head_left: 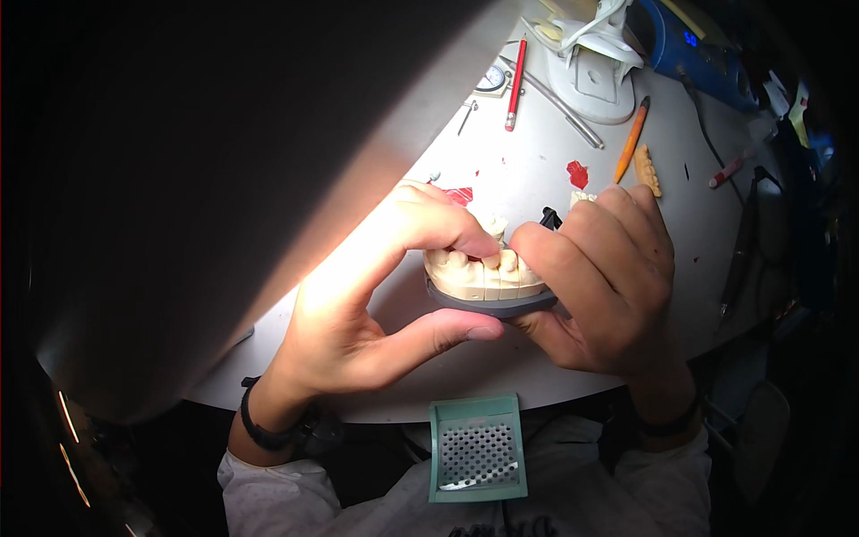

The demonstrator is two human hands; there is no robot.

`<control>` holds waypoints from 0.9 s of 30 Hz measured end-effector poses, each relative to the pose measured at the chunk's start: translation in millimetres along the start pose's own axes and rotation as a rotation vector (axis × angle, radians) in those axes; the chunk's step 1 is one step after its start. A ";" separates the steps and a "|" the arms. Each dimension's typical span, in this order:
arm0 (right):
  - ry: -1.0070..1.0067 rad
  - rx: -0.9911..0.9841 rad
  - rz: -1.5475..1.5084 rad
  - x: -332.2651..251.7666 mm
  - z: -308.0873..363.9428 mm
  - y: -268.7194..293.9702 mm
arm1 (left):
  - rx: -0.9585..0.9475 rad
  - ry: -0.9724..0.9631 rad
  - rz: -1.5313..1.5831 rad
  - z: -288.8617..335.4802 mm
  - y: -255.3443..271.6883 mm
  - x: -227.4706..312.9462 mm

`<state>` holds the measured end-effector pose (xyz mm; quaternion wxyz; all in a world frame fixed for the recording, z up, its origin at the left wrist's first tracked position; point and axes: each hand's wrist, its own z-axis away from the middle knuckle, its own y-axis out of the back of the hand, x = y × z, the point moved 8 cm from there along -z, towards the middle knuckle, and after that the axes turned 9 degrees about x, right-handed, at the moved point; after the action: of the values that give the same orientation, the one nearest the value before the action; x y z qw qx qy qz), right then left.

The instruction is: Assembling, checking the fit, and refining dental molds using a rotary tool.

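Observation:
A cream dental model (474, 285) with a dark grey base (488, 305) is held above the white table, its row of teeth facing up. My right hand (608, 277) grips its right end, with curled fingers over the top and the thumb under the base. From the left, my left hand (358, 295) is wrapped round the model. Its forefinger presses on the teeth, while the thumb stretches along below the base. Behind the forefinger shows a small cream tooth piece (491, 225). Part of a black piece (551, 217) sticks out beside my right fingers.
A large dark lamp shade (224, 161) covers the upper left. On the white table (528, 170) lie a red pencil (516, 85), a metal tool (564, 107), an orange pen-like tool (633, 139) and a tan tooth strip (646, 170). A green perforated tray (479, 447) juts from the near edge.

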<state>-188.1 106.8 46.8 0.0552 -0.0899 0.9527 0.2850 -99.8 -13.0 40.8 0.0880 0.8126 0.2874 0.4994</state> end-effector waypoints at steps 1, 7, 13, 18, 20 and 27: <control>-0.005 -0.003 0.000 0.1 -0.4 -0.1 | 0.001 0.000 0.000 0.3 0.4 -0.2; 0.003 -0.001 0.002 0.5 0.4 -0.3 | 0.012 0.013 0.016 2.4 -0.6 -3.2; 0.008 -0.007 0.002 0.7 0.4 -0.1 | -0.004 0.013 0.004 2.3 -1.4 -1.7; 0.008 -0.009 0.002 1.2 1.2 -0.5 | -0.008 -0.018 0.001 1.3 -1.5 -1.7; 0.007 -0.004 0.001 1.2 1.1 -0.2 | -0.013 -0.014 0.000 1.2 -1.1 -1.4; 0.013 -0.002 -0.004 1.2 0.4 -0.1 | -0.010 0.005 0.005 1.6 -1.0 -2.5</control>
<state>-189.2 106.8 46.2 0.0494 -0.0939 0.9526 0.2851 -99.7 -13.3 37.8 0.0903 0.8116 0.2829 0.5032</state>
